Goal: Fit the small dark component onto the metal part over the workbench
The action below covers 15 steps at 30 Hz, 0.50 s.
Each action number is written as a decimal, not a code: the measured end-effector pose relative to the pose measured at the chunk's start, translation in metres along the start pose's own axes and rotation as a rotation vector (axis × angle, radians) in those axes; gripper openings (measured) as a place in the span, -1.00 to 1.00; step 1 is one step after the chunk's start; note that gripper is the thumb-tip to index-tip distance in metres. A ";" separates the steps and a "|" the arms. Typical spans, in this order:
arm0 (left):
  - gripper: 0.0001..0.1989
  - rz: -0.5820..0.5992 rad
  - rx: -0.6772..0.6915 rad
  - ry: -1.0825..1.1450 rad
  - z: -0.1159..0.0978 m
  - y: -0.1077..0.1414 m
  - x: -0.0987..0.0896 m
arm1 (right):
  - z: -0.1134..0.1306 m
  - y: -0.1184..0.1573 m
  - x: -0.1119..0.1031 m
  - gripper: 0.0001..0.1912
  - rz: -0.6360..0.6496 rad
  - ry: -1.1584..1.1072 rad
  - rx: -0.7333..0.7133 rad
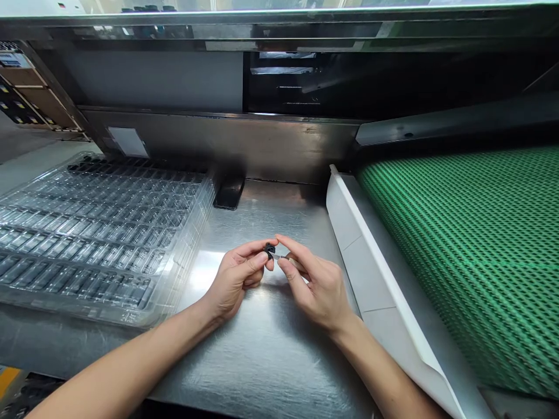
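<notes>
Between the fingers and thumb of my left hand point(240, 272) is a small black part point(269, 249), round in outline with an opening on the side facing me. My right hand point(315, 280) pinches a slim tool with a thin metal blade point(276, 256), like a small knife. Its tip reaches the black part's near edge. The right index fingertip rests at the top of the part. Most of the tool's handle is hidden in my right palm. Both hands are held above the metal table point(266, 361).
Stacked clear plastic trays point(174, 256) with rows of pockets stand at left, black parts in the far row. A black phone-like slab point(229, 193) lies behind my hands. On the right, a white guard point(375, 267) borders a green mesh conveyor belt point(471, 233).
</notes>
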<state>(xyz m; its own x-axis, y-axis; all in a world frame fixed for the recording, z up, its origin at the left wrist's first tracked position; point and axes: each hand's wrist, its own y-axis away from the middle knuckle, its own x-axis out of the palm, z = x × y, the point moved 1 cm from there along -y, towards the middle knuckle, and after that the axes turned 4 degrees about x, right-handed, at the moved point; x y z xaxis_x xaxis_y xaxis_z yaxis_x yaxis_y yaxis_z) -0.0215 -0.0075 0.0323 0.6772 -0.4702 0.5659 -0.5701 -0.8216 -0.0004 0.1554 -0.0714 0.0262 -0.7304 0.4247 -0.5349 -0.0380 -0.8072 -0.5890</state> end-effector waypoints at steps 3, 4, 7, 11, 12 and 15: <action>-0.67 0.003 -0.002 0.000 0.000 0.000 0.000 | 0.001 0.000 -0.001 -0.63 -0.005 0.007 -0.008; -0.67 0.006 -0.002 0.002 0.000 0.000 0.000 | 0.001 0.000 -0.001 -0.63 -0.006 0.011 -0.012; -0.68 0.010 -0.002 0.008 0.000 0.000 -0.001 | 0.002 -0.001 -0.001 -0.64 -0.008 0.019 -0.019; -0.69 0.011 -0.004 0.017 0.000 0.000 -0.001 | 0.003 -0.002 -0.001 -0.64 -0.013 0.028 -0.024; -0.68 0.011 -0.005 0.018 0.000 0.000 -0.001 | 0.003 -0.002 -0.001 -0.64 -0.015 0.032 -0.026; -0.68 0.007 -0.009 0.012 0.000 0.000 -0.001 | 0.003 -0.004 -0.001 -0.65 -0.027 0.040 -0.036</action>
<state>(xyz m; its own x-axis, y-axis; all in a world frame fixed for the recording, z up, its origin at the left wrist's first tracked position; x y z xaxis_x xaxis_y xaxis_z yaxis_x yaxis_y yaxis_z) -0.0226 -0.0073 0.0313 0.6681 -0.4718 0.5754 -0.5787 -0.8156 0.0032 0.1543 -0.0703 0.0310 -0.7013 0.4628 -0.5422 -0.0324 -0.7805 -0.6243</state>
